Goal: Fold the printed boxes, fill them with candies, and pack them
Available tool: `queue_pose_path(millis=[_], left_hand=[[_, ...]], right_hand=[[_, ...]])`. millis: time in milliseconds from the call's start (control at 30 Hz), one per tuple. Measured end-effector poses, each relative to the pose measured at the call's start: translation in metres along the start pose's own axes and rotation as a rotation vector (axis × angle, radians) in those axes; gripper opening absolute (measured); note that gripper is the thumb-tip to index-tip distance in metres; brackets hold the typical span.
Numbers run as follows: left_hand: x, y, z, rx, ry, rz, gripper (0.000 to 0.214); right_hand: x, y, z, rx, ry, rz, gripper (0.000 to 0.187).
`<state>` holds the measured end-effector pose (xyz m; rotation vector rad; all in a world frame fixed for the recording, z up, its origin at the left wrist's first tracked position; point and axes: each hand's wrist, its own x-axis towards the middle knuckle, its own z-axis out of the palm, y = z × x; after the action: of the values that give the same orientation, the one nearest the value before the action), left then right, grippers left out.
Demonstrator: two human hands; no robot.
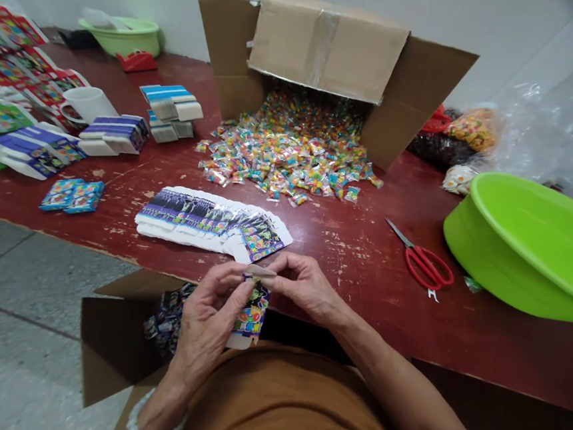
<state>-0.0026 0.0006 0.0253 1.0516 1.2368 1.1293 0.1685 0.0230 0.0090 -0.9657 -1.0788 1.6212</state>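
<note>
A small purple-and-black printed candy box point(251, 318) is held over the table's front edge, close to my body. My left hand point(210, 315) grips its side between thumb and fingers. At its top end my right hand point(300, 282) pinches the pale flap, so both hands are closed on the same box. Just beyond them lies a fanned row of flat purple cartons point(201, 216), the nearest one turned askew. Behind that row, wrapped colourful candies point(285, 151) spill from a cardboard box point(326, 44) tipped on its side.
Red-handled scissors point(424, 263) and a green basin point(500, 243) are on the right. An open carton point(112, 344) with dark packets stands below the table edge. At left are a white mug point(89, 105), stacked cartons point(35, 153) and blue packets point(84, 196).
</note>
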Motion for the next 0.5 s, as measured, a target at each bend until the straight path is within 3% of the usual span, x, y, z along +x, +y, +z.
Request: queue_pose_path(millis=[67,233,300,500], left_hand=[[0.0,0.0,0.0,-0.095,-0.025,-0.105,0.058],[-0.002,-0.002,0.004,-0.257,-0.256,-0.566,0.057],[-0.002,-0.005,0.006,-0.282,-0.226,-0.589,0.058],[0.001,-0.01,0.009,-0.17,-0.178,-0.419,0.068]], right_hand=[[-0.001,0.004,0.001,-0.1,0.057,-0.129,0.023],[-0.003,0.0,0.0,-0.395,0.022,-0.303,0.015],[-0.003,-0.005,-0.001,-0.379,-0.014,-0.253,0.017],[0.003,-0.021,0.004,0.033,-0.085,0.155,0.03]])
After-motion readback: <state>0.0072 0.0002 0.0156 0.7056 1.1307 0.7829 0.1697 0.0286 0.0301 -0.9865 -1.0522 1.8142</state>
